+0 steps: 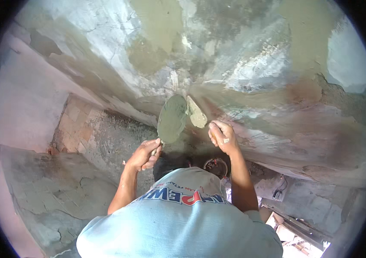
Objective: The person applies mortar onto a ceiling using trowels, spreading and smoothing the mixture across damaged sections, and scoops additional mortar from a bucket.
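My left hand (146, 155) is closed round the lower end of a flat oval plate (172, 122), whose upper face is coated with smooth grey-green mortar. In my right hand (223, 136) is the handle of a trowel (197, 113), its blade pointing up and left and smeared with pale, lumpy mortar. The blade's left edge meets or nearly meets the plate's right rim; I cannot tell whether they touch. Both tools are in front of a rough wall (217, 56) that carries damp greenish patches of plaster and whitish bare areas.
A round container (215, 167) stands low beyond my shirt, partly hidden. To the left are a grey cracked surface (58, 193) and a patch of tan tiles (74, 122). A dark cable (281, 187) and a bright opening with long boards (297, 230) are at the lower right.
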Motion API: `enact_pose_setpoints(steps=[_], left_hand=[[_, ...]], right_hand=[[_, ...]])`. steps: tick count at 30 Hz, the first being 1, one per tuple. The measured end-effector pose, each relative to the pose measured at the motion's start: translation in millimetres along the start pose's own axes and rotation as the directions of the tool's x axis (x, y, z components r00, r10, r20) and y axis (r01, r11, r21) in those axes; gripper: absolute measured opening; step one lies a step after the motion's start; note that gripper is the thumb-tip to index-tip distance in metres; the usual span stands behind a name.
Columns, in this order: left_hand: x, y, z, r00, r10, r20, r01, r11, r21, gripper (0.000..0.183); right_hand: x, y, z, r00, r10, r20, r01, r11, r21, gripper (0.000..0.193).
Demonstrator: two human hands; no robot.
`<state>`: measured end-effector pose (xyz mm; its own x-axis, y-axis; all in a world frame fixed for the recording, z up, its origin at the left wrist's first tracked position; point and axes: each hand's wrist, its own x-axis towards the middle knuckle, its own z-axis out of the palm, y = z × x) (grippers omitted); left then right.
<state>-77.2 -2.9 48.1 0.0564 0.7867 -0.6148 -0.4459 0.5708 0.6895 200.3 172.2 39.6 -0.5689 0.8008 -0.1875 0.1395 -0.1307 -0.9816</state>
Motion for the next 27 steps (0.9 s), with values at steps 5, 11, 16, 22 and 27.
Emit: enact_pose_setpoints(steps=[5, 11, 16, 22, 27], left_hand=[[-5.1, 7.9, 1.0, 0.998, -0.04, 0.054, 0.039, 0.999, 0.017, 0.043], [6.4, 2.2, 4.7, 0.999, -0.033, -0.001, 0.033, 0.997, -0.07, 0.042], [14.8, 9.7, 17.1, 0.985, 0.059, -0.161, -0.055, 0.998, 0.027, 0.043], [34.2, -6.1, 25.6, 0.949, 0.216, -0.231, -0.183, 0.97, 0.158, 0.045], [28.2, -17.4, 17.4, 0.962, 0.174, -0.211, -0.124, 0.965, 0.231, 0.044]], right_hand=[[14.7, -6.1, -16.5, 0.891, -0.448, 0.078, 0.373, 0.622, -0.689, 0.025], [-0.7, 17.5, 5.1, 0.94, -0.318, 0.125, 0.327, 0.732, -0.597, 0.025], [-6.3, 35.7, 29.6, 0.958, 0.073, 0.278, 0.001, 0.967, -0.257, 0.032], [-42.9, -4.1, 37.0, 0.93, 0.085, 0.358, -0.272, 0.813, 0.514, 0.031], [-71.2, -52.1, -7.4, 0.961, -0.274, 0.019, 0.182, 0.687, 0.703, 0.033]])
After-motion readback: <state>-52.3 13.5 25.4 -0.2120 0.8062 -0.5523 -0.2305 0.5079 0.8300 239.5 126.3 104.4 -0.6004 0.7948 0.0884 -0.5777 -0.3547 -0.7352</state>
